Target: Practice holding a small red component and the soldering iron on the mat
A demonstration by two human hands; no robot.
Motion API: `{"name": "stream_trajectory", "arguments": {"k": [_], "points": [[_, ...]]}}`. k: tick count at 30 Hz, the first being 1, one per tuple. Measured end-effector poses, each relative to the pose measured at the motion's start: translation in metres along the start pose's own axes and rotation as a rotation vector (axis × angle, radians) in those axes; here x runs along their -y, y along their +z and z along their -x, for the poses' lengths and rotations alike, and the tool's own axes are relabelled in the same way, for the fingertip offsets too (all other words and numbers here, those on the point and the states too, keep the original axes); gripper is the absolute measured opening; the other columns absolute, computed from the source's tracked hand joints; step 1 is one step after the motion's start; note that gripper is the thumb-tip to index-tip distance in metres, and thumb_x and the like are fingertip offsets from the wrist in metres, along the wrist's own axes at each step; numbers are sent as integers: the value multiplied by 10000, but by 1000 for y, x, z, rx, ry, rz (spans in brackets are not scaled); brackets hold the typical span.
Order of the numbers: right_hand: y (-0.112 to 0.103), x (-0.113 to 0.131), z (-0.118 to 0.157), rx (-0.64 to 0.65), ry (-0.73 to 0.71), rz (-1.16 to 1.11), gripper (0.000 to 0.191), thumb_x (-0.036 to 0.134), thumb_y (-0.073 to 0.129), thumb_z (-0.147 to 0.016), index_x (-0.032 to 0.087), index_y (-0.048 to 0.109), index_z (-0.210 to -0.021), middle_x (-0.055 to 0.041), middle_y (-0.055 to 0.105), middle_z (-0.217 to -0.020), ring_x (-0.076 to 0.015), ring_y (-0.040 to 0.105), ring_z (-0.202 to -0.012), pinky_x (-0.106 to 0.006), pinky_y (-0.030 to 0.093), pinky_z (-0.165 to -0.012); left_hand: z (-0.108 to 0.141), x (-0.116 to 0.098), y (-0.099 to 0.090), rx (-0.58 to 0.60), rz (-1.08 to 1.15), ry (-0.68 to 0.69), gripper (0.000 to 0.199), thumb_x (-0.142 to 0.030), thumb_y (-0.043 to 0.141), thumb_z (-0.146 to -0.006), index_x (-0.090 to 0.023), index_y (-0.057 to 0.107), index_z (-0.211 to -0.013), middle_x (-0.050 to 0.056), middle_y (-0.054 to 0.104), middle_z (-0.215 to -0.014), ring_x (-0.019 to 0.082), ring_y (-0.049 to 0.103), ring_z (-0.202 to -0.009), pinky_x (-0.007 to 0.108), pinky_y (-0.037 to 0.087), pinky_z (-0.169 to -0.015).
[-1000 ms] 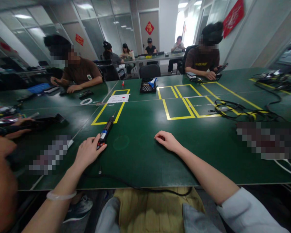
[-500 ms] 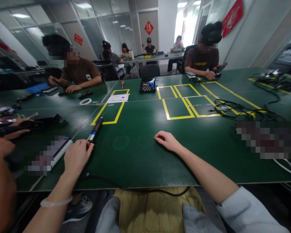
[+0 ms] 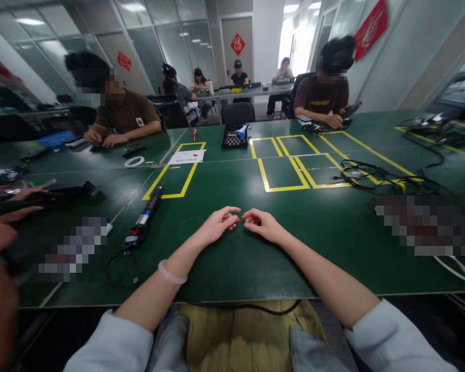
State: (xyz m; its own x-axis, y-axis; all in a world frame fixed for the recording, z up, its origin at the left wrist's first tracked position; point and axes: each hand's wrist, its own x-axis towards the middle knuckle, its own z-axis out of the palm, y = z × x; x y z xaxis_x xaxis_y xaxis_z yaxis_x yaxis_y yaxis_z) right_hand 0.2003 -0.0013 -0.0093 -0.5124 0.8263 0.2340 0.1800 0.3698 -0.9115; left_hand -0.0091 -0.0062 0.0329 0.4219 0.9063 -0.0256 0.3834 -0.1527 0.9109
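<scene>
Where the black tool [image 3: 143, 216] lies: flat on the green counter [image 3: 217, 268], out to the left of the left hand [image 3: 219, 226] and well apart from its fingers; nothing grips it.
Tool's direction: thin tip pointing away from the person, at the near edge of the left yellow tape outline [image 3: 189, 180]; blue and pale band at mid-body, red marks toward the rear.
Black cord [image 3: 109, 268]: loops on the counter from the tool's rear end, between the blurred rectangular item [image 3: 75, 248] and the left forearm.
Left fingers: index stretched forward, thumb below it; a small orange piece [image 3: 237, 219] shows at the fingertips, though whether they pinch it I cannot tell.
Right hand [image 3: 262, 226]: just beside the left, a narrow gap between them; its fingers curl loosely, thumb and index slightly apart, nothing visible in them.
Pale bracelet [image 3: 172, 274]: around the left wrist.
Far side of the counter: white sheet [image 3: 187, 156] across the left tape outline, white ring [image 3: 134, 162] left of it, black tray [image 3: 234, 137] farther right.
Right side: tangled black cables [image 3: 366, 170] over the yellow tape.
</scene>
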Motion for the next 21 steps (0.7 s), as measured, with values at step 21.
{"name": "stream_trajectory", "arguments": {"k": [21], "points": [[0, 0, 0, -75, -24, 138, 160, 297, 601, -826, 176, 581, -929, 23, 567, -711, -98, 483, -597, -221, 393, -586, -12, 12, 24, 29, 284, -107, 344, -434, 678, -741, -128, 597, -874, 22, 615, -793, 100, 559, -701, 261, 445, -720]]}}
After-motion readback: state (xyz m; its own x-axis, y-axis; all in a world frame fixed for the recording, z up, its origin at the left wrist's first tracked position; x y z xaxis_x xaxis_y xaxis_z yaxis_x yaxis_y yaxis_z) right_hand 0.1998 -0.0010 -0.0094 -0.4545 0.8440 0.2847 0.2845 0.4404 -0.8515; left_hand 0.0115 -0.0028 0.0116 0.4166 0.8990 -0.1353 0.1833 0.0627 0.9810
